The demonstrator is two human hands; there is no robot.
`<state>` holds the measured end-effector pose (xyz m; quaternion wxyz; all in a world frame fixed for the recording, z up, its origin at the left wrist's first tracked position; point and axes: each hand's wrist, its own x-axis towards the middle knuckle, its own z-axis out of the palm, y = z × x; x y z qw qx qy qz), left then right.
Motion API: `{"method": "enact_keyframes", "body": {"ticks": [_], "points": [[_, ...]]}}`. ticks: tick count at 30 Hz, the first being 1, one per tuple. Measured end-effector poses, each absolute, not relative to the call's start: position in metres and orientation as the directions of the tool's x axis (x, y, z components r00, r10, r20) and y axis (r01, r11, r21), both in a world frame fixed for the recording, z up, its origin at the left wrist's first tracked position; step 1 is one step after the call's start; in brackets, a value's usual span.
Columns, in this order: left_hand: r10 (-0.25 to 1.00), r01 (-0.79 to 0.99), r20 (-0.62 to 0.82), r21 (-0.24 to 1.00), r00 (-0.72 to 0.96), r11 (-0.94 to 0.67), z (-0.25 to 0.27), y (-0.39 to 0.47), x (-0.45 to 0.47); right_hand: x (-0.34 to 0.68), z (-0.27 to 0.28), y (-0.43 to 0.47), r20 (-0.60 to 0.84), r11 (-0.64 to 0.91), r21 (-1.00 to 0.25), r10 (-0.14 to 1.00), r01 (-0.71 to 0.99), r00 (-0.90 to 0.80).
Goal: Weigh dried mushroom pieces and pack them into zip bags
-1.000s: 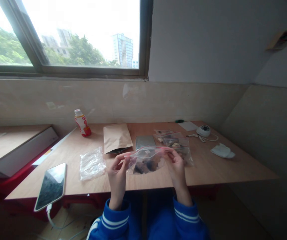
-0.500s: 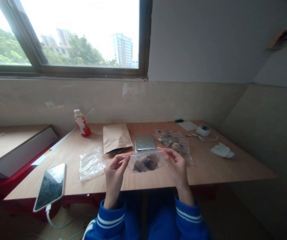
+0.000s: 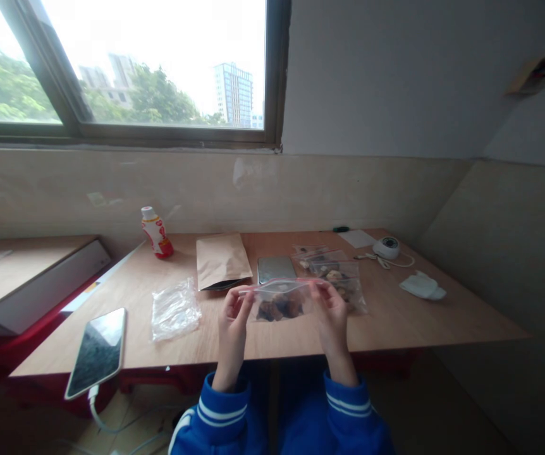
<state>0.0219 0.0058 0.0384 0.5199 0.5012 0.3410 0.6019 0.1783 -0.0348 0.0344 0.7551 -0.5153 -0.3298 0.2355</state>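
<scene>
A clear zip bag (image 3: 259,311) with dark brown and tan dried pieces (image 3: 279,308) in its lower part hangs over the near side of the table. My left hand (image 3: 234,319) pinches the left end of its top edge between thumb and fingers. At the right end, my right hand (image 3: 333,316) pinches the same edge. Between the hands the bag's mouth bows apart into a narrow gap. Just behind it lies a flat silver scale-like device (image 3: 276,268), partly covered by the bag. Several more filled zip bags (image 3: 343,273) lie beyond my right hand.
A brown kraft pouch (image 3: 222,260) and crumpled clear plastic (image 3: 175,309) lie to the left, near a red-and-white bottle (image 3: 157,234). A phone (image 3: 97,351) on a cable overhangs the front edge. A white dome camera (image 3: 386,248) and white crumpled item (image 3: 422,285) are at right.
My hands have moved closer together, the left one shifting right and the right one slightly left. The bag's top edge, nearly straight before, now bows apart in the middle.
</scene>
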Motion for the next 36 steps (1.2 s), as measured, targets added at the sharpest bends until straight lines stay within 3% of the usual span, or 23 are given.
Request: {"method": "enact_keyframes", "body": {"ticks": [5, 8, 21, 31, 36], "points": [[0.979, -0.328, 0.186, 0.933, 0.079, -0.151, 0.038, 0.002, 0.03, 0.176, 0.031, -0.032, 0.245, 0.41, -0.89, 0.798, -0.198, 0.55], [0.98, -0.339, 0.188, 0.927, 0.057, -0.158, 0.037, 0.002, 0.031, 0.176, 0.029, -0.032, 0.257, 0.374, -0.913, 0.839, -0.165, 0.48], [0.966, -0.328, 0.212, 0.932, 0.15, -0.154, 0.034, 0.006, 0.019, 0.183, 0.03, -0.036, 0.306, 0.308, -0.947, 0.779, 0.09, 0.547], [0.973, -0.285, 0.209, 0.942, 0.096, -0.174, 0.041, 0.005, 0.016, 0.177, 0.033, -0.037, 0.269, 0.351, -0.936, 0.75, -0.019, 0.604], [0.949, -0.382, 0.23, 0.914, 0.214, -0.136, 0.038, 0.004, 0.017, 0.174, 0.032, -0.037, 0.267, 0.394, -0.91, 0.796, -0.131, 0.543]]}}
